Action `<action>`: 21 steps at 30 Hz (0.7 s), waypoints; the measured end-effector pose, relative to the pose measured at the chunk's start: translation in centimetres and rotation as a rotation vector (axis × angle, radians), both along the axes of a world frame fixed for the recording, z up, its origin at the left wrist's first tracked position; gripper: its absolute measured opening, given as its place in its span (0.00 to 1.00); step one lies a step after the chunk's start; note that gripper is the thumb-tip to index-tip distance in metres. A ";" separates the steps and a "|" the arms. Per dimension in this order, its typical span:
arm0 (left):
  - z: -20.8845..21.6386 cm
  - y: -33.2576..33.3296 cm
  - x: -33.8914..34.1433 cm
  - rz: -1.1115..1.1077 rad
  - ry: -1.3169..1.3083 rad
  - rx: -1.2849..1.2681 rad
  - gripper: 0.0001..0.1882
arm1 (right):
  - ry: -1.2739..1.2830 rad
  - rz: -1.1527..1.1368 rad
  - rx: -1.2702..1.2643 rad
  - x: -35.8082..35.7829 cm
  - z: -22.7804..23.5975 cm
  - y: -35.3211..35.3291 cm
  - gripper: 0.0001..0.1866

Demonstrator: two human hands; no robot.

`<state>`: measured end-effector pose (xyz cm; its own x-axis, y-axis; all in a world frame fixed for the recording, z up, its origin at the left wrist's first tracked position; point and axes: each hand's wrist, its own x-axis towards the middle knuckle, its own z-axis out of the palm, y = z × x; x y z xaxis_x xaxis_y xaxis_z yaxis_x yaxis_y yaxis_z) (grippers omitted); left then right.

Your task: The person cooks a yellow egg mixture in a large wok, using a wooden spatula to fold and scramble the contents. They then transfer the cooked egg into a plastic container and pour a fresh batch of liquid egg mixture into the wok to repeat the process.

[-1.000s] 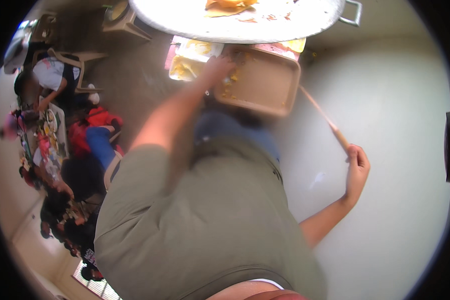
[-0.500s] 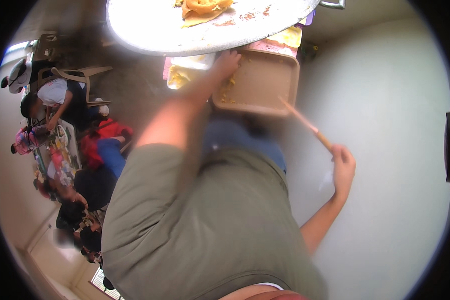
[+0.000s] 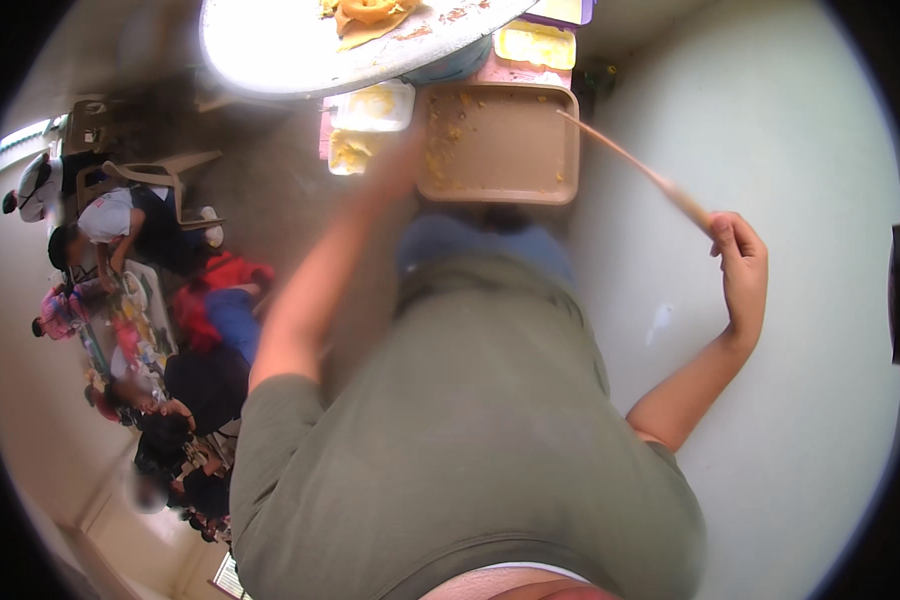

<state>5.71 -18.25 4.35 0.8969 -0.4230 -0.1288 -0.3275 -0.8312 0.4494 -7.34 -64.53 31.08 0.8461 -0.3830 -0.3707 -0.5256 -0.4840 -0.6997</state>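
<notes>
In my right hand (image 3: 740, 250) is a long thin tool (image 3: 660, 180) with a paler, thicker handle. Its narrow tip reaches left to the upper right part of a tan rectangular tray (image 3: 520, 150). Yellow crumbs lie mostly along the tray's left side. My left hand (image 3: 402, 160) is smeared by motion beside that left edge, so its fingers do not show. Beyond the tray, a large white round pan (image 3: 270, 60) with a grey rim carries an orange folded, dough-like piece (image 3: 370, 18).
A white container (image 3: 372, 105) with yellow residue and a yellow-smeared tray (image 3: 353, 152) sit left of the tan tray. Another yellow-coated tray (image 3: 535, 46) lies behind it. A pale wall (image 3: 790, 150) rises at right. Several people and a chair (image 3: 175, 180) are at left.
My left hand has drawn back from inside the tray's left side. My right hand has moved right and up with the tool. The tray and pan now appear further left and higher.
</notes>
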 end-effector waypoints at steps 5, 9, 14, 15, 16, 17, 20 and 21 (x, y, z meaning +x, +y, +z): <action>-0.2 -0.4 -2.9 0.097 0.127 0.000 0.08 | -0.076 -0.013 -0.030 2.3 0.6 0.1 0.29; -6.1 0.0 -5.2 0.194 0.074 -0.071 0.09 | -0.075 0.049 -0.004 3.6 0.6 1.0 0.29; -7.0 -0.9 -5.6 0.080 0.042 -0.148 0.11 | -0.083 0.096 -0.022 3.9 0.4 1.2 0.27; -5.1 -1.3 -6.0 0.067 0.050 -0.208 0.11 | -0.099 0.105 -0.033 4.0 1.1 1.0 0.27; -3.4 -1.1 -6.0 0.120 0.134 -0.224 0.11 | -0.110 0.113 -0.040 4.3 2.1 0.8 0.26; -1.8 -0.9 -6.0 0.175 0.221 -0.240 0.11 | -0.116 0.123 -0.048 5.0 3.0 0.8 0.26; 4.3 0.5 -6.7 0.277 0.348 -0.359 0.11 | -0.340 0.211 -0.192 8.3 7.1 2.4 0.26; 7.5 1.3 -6.5 0.281 0.355 -0.405 0.11 | -0.413 0.254 -0.265 9.8 8.6 3.1 0.26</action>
<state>-0.79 -16.92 11.82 0.9132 -0.2539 -0.3187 0.1076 -0.6041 0.7896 2.46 -61.38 39.65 0.9788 -0.1825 0.0933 -0.0764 -0.7472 -0.6602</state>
